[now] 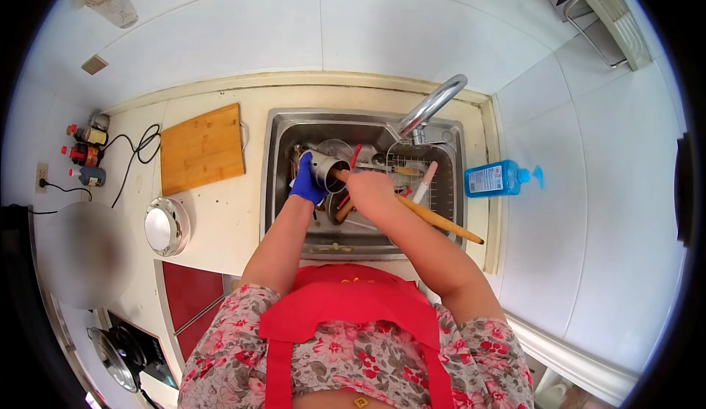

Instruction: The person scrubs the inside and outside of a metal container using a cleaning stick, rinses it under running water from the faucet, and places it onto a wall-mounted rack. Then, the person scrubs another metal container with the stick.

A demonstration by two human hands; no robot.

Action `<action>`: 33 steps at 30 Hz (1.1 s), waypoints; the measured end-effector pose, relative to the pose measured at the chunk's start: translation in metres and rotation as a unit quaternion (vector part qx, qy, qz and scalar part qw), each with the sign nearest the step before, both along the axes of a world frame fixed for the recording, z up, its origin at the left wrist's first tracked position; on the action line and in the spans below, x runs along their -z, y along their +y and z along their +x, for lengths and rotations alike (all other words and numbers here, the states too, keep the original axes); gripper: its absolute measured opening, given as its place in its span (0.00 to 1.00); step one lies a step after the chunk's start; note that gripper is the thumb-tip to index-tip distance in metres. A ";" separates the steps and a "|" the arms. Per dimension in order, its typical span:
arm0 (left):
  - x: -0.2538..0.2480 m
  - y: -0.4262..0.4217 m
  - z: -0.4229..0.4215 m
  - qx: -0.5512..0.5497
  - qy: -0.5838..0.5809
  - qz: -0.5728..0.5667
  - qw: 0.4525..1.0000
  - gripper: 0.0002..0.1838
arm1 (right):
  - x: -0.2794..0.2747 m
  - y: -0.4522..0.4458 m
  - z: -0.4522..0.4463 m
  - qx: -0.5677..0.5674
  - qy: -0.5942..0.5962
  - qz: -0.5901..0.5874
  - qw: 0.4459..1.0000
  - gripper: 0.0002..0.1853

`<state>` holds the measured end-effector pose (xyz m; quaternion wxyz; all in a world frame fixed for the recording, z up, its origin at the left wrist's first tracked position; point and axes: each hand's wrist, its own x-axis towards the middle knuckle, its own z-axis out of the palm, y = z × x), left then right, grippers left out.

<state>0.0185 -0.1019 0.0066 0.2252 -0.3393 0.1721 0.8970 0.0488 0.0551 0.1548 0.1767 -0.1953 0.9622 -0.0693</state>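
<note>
My left hand (307, 180), in a blue glove, is wrapped round a metal cylinder-shaped holder (322, 165), tilted with its mouth to the right. My bare right hand (370, 192) is closed at that mouth. From under my right hand and forearm a tapered wooden rolling pin (441, 223) slants out past the sink's right rim; the hand hides its middle. Below both hands, a wooden handle (344, 211), a red-handled utensil (356, 155) and a knife with a pale pink handle (425, 183) lie in the steel sink (273, 133).
A chrome faucet (434, 104) arches over the sink's back right. A blue soap bottle (491, 180) lies right of it. On the left counter are a wooden cutting board (202, 149), a round white container (163, 227), a black cord (136, 152) and several sauce bottles (87, 155).
</note>
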 end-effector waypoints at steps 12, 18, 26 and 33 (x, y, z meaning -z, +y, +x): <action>0.020 -0.013 0.003 -0.053 0.006 -0.029 0.998 0.31 | 0.018 0.028 0.013 0.078 -0.080 -0.077 0.991 0.16; 0.024 -0.018 -0.003 -0.072 0.011 -0.033 0.997 0.31 | 0.026 0.034 0.031 0.048 -0.106 -0.191 0.975 0.17; 0.018 -0.019 -0.003 -0.063 -0.002 -0.007 0.998 0.30 | 0.002 0.031 0.029 0.110 -0.052 -0.101 0.987 0.19; 0.040 -0.006 -0.002 -0.029 -0.007 -0.042 0.999 0.28 | 0.031 0.015 0.026 0.043 -0.037 -0.005 0.998 0.20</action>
